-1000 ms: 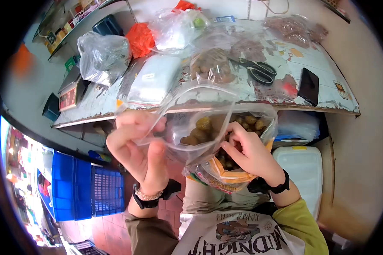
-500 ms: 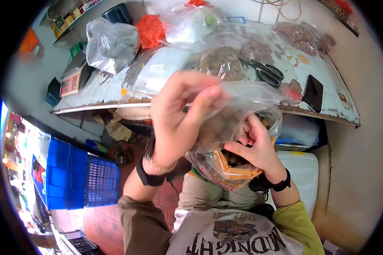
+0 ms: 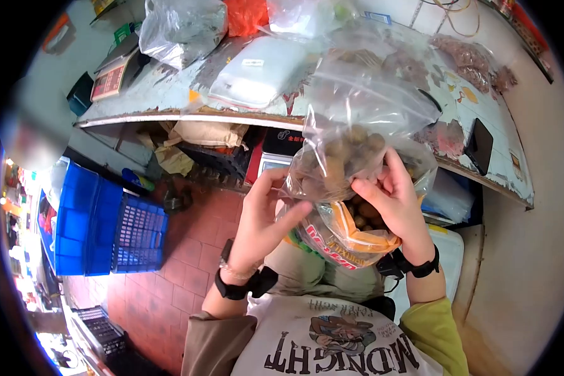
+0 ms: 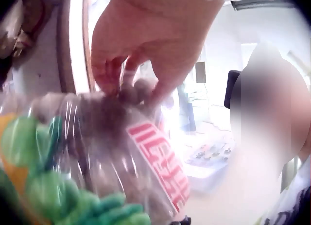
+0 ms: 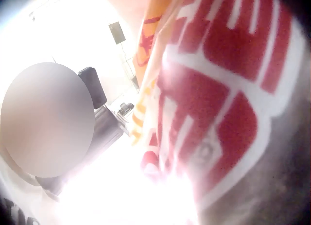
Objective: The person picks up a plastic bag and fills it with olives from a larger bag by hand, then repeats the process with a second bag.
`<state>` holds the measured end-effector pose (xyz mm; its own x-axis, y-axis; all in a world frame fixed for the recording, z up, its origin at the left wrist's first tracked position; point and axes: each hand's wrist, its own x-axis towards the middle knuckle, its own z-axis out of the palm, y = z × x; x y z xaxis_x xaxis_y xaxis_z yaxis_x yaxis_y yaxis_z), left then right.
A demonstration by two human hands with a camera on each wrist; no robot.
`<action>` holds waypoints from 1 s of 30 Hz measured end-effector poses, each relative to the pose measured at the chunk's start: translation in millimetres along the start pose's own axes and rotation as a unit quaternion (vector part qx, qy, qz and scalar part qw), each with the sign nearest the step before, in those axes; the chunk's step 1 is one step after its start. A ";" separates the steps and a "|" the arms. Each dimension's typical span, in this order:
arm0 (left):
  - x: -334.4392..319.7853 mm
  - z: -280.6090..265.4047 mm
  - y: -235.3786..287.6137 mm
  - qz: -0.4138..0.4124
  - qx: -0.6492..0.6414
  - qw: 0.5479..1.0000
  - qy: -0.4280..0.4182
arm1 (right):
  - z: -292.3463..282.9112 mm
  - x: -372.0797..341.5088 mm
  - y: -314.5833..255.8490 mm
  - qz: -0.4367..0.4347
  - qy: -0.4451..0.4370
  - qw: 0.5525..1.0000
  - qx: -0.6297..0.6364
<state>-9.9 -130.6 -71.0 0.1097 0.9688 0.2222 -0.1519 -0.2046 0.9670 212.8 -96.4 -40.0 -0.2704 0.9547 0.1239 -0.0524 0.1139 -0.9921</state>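
Observation:
A clear plastic bag (image 3: 338,160) holding several brownish-green round fruits hangs between the hands in the head view, its loose upper part spread toward the table. My left hand (image 3: 257,219) grips its lower left side between thumb and fingers. In the left wrist view that hand (image 4: 150,45) reaches down with bent fingers around small round shapes. My right hand (image 3: 398,203) pinches the bag's lower right side. Beneath, a larger printed bag (image 3: 338,241) with an orange band and red-and-white lettering rests on the lap, with more fruits (image 3: 365,216) inside. Its print (image 5: 218,64) fills much of the right wrist view.
The worn table (image 3: 169,94) carries a stack of flat clear bags (image 3: 257,72), a phone (image 3: 479,146), a scale (image 3: 113,78) and filled plastic bags (image 3: 182,31). Blue crates (image 3: 84,219) stand on the floor at left. A white lidded box (image 3: 448,250) is beside the right arm.
My left hand has left the bag's raised mouth and come down to its lower left side. The right hand has come out of the printed bag's opening. The head view has shifted.

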 end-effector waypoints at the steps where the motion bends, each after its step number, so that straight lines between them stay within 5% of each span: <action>1: -3.3 5.0 -5.9 0.013 -0.058 0.997 0.048 | 0.0 0.7 0.8 0.003 -0.006 1.000 0.001; 6: 9.7 11.8 -1.9 0.068 -0.041 0.994 0.071 | 0.5 1.7 2.2 -0.009 -0.022 0.999 0.024; 9: 17.5 12.2 2.1 0.139 0.097 0.983 0.074 | 3.4 0.8 -6.1 0.000 -0.022 0.997 0.073; 13: 21.2 16.1 8.4 0.063 0.008 0.996 0.066 | 0.9 1.5 -1.0 -0.018 -0.014 0.997 0.080; 19: 27.7 7.3 14.8 0.016 0.057 0.997 0.041 | -4.1 0.9 9.7 -0.003 0.038 0.999 0.010; 25: 32.1 4.3 18.5 0.097 0.240 0.965 0.027 | 2.7 2.8 -5.0 -0.007 0.008 0.998 0.058; 29: 38.2 -5.5 -6.8 0.159 0.179 0.971 -0.013 | 1.8 3.5 -4.5 -0.007 -0.009 0.999 0.051; 30: 35.1 -4.4 -2.6 0.082 0.041 0.996 -0.017 | 2.1 2.9 -5.1 -0.006 -0.008 0.999 0.036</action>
<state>-10.0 -95.4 -66.3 0.1236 0.9165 0.3805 -0.0894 -0.3716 0.9241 210.2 -94.8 -34.5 -0.2840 0.9490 0.1367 -0.1241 0.1050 -0.9867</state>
